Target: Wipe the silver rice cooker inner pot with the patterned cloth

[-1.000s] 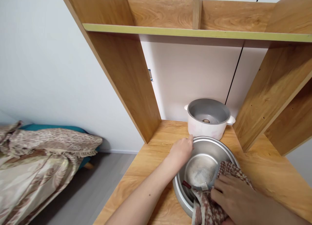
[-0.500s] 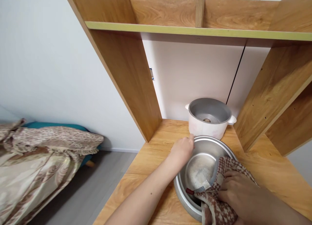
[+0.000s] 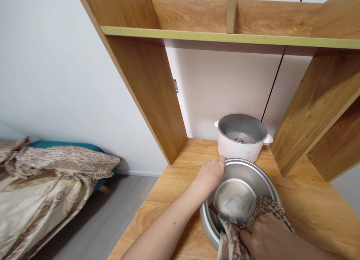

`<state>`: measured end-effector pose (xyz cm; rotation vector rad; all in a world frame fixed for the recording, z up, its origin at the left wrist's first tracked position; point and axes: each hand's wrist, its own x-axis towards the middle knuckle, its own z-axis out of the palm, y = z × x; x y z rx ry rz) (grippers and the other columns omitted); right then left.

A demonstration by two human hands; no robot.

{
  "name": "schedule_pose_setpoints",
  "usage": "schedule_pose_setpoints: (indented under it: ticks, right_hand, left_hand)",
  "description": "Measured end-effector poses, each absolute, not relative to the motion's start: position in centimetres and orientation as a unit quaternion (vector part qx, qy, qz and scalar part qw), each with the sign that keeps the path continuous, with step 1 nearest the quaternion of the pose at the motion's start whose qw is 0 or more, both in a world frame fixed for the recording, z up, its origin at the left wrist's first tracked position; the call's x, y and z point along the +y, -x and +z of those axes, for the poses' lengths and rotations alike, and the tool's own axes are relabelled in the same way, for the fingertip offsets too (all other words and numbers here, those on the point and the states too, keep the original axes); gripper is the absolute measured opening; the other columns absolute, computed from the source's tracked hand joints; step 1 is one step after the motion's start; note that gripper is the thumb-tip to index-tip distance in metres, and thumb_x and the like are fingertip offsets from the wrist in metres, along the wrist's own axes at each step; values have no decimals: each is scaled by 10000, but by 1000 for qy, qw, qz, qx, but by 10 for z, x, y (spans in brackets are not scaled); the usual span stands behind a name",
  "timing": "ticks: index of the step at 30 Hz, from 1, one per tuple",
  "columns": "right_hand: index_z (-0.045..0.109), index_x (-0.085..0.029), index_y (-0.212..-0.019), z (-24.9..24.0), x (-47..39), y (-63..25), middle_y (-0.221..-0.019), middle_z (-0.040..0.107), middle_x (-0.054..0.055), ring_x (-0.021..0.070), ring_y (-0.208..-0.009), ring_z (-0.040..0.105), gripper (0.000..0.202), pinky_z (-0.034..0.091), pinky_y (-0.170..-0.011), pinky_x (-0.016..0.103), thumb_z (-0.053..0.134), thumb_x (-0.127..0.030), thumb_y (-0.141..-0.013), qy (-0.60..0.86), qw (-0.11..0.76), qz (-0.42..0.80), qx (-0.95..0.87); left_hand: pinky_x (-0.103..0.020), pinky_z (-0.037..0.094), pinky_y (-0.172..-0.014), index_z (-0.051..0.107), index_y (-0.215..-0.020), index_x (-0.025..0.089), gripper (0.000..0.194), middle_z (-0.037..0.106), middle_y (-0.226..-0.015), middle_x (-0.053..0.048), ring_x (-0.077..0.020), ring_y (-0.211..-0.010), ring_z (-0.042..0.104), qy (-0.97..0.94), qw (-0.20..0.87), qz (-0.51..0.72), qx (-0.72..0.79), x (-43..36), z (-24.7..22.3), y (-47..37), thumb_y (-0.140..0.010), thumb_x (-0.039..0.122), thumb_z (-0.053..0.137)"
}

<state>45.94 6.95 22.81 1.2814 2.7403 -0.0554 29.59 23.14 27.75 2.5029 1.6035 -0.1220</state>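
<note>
pot (image 3: 242, 177): silver-grey | cloth (image 3: 239, 235): brown-white houndstooth | cooker (image 3: 242, 138): white | shelf (image 3: 157, 98): wood-grain

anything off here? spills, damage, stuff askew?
Nothing spilled or broken. The metal pot sits flat on the wooden table; its base shows pale, cloudy residue. The left hand grips its rim, and the right hand presses a patterned cloth inside. The white cooker body stands upright behind it.

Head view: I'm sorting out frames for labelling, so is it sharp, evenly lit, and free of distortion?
Head view: soft, even light, a mild sheen inside the round metal pot; wide-angle lens splays the wooden shelf uprights outward; the right hand, cut by the bottom edge, grips the brown patterned cloth; the left hand looks sharp.
</note>
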Motion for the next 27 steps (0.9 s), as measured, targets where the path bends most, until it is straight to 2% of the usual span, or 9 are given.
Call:
schedule_pose_setpoints:
  ticks: [3,6,10,15,18,22,27]
  right_hand:
    - [751,-239,-924,235,70,-460,-777,809,46,287,-597,739,169,314,-502,387,703,-399,-952,-432,61,-48,898]
    - [760,-226,-879,241,71,-463,-787,810,56,272,-615,734,207,364,-539,370,694,-397,-974,-433,52,-64,898]
    - [741,-218,-769,256,73,-470,-720,782,59,258,-578,705,303,296,-507,370,716,-456,-955,-429,90,-79,895]
    - [735,-234,-739,285,77,-479,-756,784,38,239,-638,685,270,295,-532,364,757,-449,-901,-433,64,-146,887]
    - [735,-235,-747,294,79,-483,-758,778,34,251,-687,694,229,359,-593,356,793,-430,-851,-423,70,-168,888]
    - [772,-246,-845,290,81,-483,-905,824,36,264,-817,738,198,432,-714,352,717,-416,-929,-415,39,-183,890]
    - [750,-261,-766,283,81,-478,-782,800,8,228,-665,687,280,360,-595,359,692,-461,-954,-438,31,-169,882]
  left_hand:
    - [-480,632,-947,643,-1370,175,405,691,-1313,-116,-253,-1114,706,-841,85,-46,532,234,277,-296,-1035,400,678]
    - [-484,630,-952,642,-1372,177,408,686,-1326,-118,-257,-1126,703,-842,88,-51,529,236,278,-297,-1033,401,682]
    - [-485,629,-956,642,-1374,179,409,683,-1332,-119,-258,-1132,701,-843,91,-55,527,236,281,-297,-1032,400,682]
    - [-485,629,-956,641,-1377,180,409,685,-1328,-118,-257,-1130,702,-846,90,-53,523,237,281,-296,-1033,398,681]
    - [-481,631,-952,642,-1374,181,405,688,-1322,-117,-255,-1123,704,-847,88,-52,522,237,279,-295,-1034,397,680]
    - [-477,633,-945,643,-1371,179,403,691,-1312,-116,-252,-1113,706,-844,82,-51,528,234,279,-296,-1036,400,678]
    - [-474,634,-939,646,-1362,173,398,696,-1297,-114,-249,-1101,709,-838,76,-52,537,230,278,-297,-1037,401,676]
